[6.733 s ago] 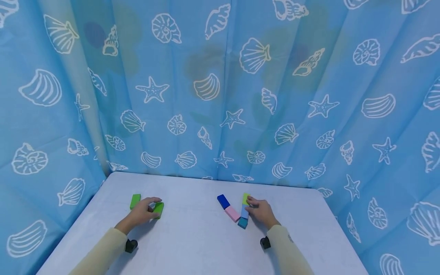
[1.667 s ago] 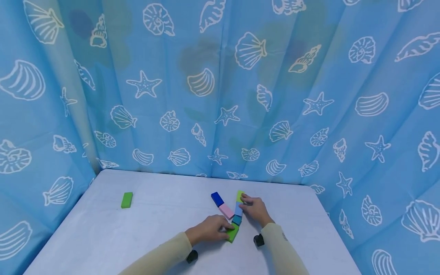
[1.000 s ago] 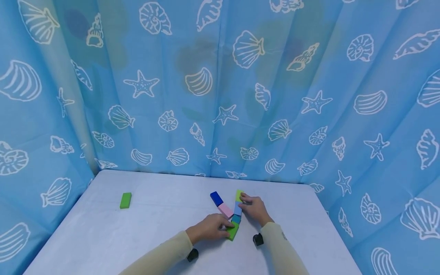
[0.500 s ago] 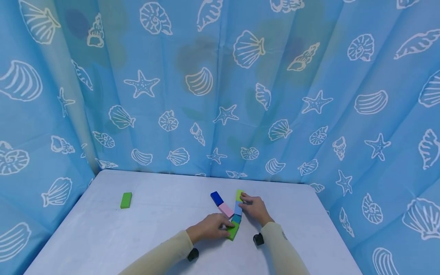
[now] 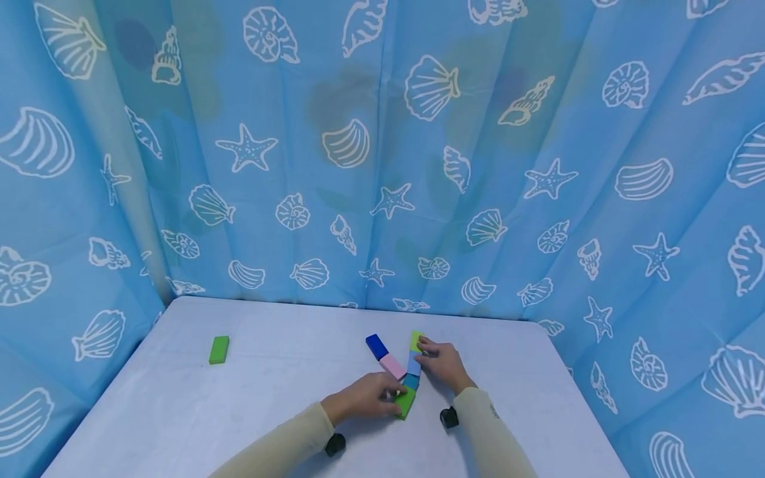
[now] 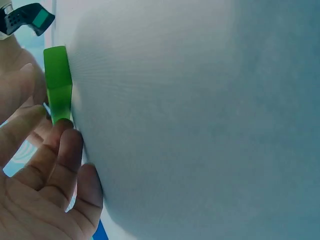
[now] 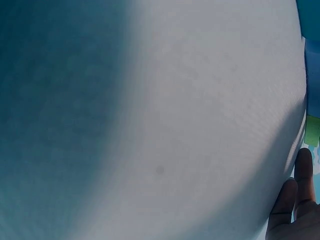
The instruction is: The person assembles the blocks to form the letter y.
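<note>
My left hand pinches a bright green block between thumb and fingers at the near end of a row of blocks. In the left wrist view this green block lies just beyond the fingertips. Beyond it the row continues with a teal block, a light blue block and a yellow-green block. My right hand touches the yellow-green and light blue blocks from the right, its fingers extended. A pink block and a dark blue block form a slanted line left of the row.
Another green block lies alone on the left of the white-covered table. A blue curtain with white shells and starfish stands behind the table and along both sides.
Since the oldest frame, my left hand has carried a green block rightward to the near end of the row, beside the teal block. Over the last second both hands have stayed almost still.
</note>
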`<state>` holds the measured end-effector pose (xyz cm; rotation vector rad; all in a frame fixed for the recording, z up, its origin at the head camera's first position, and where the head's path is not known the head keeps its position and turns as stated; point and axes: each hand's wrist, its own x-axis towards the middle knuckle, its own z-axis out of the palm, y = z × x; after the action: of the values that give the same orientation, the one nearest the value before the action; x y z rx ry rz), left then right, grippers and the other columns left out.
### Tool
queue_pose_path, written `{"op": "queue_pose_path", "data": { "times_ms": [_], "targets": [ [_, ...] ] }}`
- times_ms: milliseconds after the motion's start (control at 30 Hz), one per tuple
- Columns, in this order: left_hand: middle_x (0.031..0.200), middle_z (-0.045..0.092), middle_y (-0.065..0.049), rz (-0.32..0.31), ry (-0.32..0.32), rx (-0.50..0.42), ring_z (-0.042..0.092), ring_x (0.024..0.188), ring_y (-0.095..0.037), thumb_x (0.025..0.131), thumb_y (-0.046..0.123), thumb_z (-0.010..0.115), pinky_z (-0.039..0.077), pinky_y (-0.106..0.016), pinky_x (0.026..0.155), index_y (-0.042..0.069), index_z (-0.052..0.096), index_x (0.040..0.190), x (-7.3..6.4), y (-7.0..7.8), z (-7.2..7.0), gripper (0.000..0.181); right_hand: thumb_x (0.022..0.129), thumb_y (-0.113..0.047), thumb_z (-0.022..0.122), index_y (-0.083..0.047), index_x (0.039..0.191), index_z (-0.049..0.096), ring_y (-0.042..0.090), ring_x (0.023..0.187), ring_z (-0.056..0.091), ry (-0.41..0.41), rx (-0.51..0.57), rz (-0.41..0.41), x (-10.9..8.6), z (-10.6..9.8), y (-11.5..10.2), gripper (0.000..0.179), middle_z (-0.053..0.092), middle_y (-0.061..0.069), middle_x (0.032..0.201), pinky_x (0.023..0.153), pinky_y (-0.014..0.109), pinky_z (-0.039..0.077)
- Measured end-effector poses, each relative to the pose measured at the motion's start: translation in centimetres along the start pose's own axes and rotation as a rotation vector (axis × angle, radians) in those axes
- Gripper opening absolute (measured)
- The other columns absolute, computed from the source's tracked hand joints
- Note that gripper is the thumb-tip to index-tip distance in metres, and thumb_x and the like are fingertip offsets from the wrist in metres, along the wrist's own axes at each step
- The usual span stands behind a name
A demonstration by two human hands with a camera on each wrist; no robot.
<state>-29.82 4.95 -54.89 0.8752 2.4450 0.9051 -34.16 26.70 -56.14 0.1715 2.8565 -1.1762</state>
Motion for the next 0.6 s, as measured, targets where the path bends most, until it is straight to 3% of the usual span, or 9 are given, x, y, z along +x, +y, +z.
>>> {"op": "queue_pose_path", "data": {
  "times_ms": [300, 600],
  "targets": [
    [0.105, 0.067, 0.008, 0.006, 0.056, -0.04, 0.059, 0.088, -0.002, 0.09, 0.031, 0.072, 0.052, -0.022, 0.08, 0.02, 0.066, 0.127, -1.1, -0.4, -2.1, 0.039, 0.091, -0.023, 0.071, -0.015, 0.129, 0.065, 0.033, 0.144, 0.038, 0.015, 0.004, -0.015, 0.7, -0.6, -1.3, 0.039, 0.053, 0.0, 0.146, 0.114, 0.056, 0.032],
    [0.105, 0.067, 0.006, 0.0, 0.094, 0.028, 0.057, 0.086, -0.002, 0.092, 0.031, 0.07, 0.052, -0.022, 0.08, 0.018, 0.066, 0.127, -2.2, -1.6, -3.9, 0.038, 0.091, -0.022, 0.071, -0.015, 0.13, 0.064, 0.035, 0.145, 0.035, 0.002, 0.022, -0.032, 1.2, -1.0, -1.9, 0.041, 0.052, 0.001, 0.148, 0.114, 0.056, 0.031]
  ]
}}
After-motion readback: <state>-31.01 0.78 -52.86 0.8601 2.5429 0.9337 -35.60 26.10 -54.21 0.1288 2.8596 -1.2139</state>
